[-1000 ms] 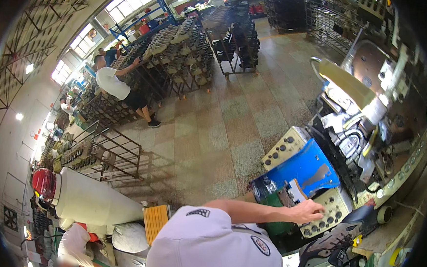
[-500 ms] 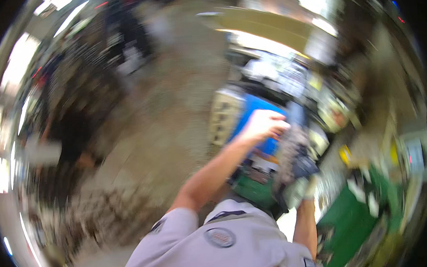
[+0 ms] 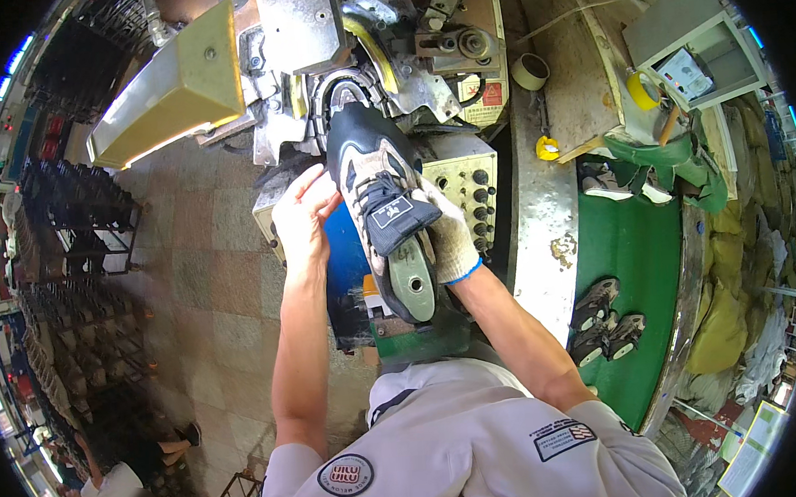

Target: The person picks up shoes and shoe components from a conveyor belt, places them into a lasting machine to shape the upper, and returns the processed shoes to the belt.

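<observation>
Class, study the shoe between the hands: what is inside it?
A grey-green form with a round hole shows at the heel of the shoe; its forward part cannot be seen, covered by the black flap and laced front.

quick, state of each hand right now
Bare left hand: open, beside the black-and-tan lace-up shoe; contact unclear.
Cream knit-gloved right hand: closed on the shoe's right side, holding it.

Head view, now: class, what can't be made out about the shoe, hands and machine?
Shoe, head view: underside hidden by its own body.
Right hand, head view: partly hidden by the shoe.
Left hand, head view: overhead angle hides whether it touches the shoe.
Machine, head view: far part cut off by the top edge.
</observation>
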`<state>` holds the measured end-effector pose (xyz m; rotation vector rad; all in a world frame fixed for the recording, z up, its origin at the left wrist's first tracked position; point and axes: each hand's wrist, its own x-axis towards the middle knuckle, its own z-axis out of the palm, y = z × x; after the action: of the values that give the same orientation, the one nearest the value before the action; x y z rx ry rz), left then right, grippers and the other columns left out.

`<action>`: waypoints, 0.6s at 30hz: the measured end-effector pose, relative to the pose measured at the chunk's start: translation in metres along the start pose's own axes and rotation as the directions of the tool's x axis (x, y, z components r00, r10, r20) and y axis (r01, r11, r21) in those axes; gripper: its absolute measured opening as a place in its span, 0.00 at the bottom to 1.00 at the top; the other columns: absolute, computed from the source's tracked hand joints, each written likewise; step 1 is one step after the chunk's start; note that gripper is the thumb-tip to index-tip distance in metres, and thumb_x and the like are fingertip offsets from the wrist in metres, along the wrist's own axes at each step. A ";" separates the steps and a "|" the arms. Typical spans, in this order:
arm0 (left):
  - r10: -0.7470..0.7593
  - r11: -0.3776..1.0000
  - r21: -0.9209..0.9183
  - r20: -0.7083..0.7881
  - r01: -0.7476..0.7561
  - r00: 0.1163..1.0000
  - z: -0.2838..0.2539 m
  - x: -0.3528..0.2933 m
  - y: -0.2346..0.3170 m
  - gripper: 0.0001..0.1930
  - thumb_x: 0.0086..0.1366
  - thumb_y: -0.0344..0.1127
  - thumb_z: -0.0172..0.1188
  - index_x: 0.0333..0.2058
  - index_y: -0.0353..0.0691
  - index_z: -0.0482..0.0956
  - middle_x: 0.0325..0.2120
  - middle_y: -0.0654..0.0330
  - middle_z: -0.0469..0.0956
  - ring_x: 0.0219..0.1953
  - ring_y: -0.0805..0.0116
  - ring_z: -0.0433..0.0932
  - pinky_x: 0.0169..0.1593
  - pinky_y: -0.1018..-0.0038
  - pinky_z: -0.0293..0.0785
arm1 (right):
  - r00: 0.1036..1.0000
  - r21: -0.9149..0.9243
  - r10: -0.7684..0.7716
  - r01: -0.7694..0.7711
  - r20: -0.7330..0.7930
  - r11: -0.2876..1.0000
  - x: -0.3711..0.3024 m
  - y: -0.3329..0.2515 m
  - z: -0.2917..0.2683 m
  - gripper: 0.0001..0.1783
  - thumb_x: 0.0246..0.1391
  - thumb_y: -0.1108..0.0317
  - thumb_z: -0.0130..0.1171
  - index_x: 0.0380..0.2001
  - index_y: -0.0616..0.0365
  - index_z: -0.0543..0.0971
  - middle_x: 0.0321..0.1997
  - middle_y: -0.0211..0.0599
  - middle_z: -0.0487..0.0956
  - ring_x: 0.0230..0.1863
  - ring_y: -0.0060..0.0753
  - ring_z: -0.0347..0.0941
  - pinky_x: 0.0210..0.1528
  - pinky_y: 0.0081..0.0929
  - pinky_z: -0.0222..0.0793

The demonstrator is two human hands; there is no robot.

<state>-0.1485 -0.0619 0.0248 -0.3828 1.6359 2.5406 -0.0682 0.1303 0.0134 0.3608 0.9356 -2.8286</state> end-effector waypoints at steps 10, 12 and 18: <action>0.072 0.993 -0.095 0.027 -0.070 0.997 0.011 0.027 0.022 0.28 0.55 0.16 0.54 0.58 0.17 0.69 0.53 0.37 0.77 0.52 0.50 0.81 0.57 0.63 0.80 | 1.000 0.177 -0.019 0.020 -0.007 0.984 0.046 0.010 0.020 0.29 0.68 0.63 0.58 0.68 0.60 0.66 0.60 0.34 0.76 0.55 0.26 0.73 0.58 0.25 0.70; 0.096 0.990 -0.109 0.039 -0.091 0.995 0.011 0.033 0.019 0.27 0.57 0.17 0.54 0.58 0.18 0.69 0.53 0.38 0.77 0.53 0.52 0.81 0.58 0.66 0.78 | 0.999 0.195 -0.029 0.032 -0.017 0.980 0.056 0.016 0.022 0.30 0.68 0.62 0.58 0.68 0.60 0.66 0.60 0.35 0.76 0.55 0.26 0.73 0.58 0.26 0.70; -0.051 0.996 0.065 -0.040 0.053 0.998 0.006 0.019 -0.003 0.18 0.69 0.32 0.58 0.54 0.28 0.77 0.39 0.59 0.83 0.40 0.74 0.79 0.42 0.79 0.74 | 0.982 0.033 -0.180 0.182 -0.057 0.983 0.064 0.030 0.027 0.31 0.66 0.60 0.60 0.68 0.61 0.67 0.62 0.36 0.75 0.58 0.27 0.72 0.62 0.26 0.67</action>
<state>-0.1672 -0.0567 0.0197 -0.4644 1.6947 2.4499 -0.1284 0.0864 0.0007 0.3759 0.9722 -3.0189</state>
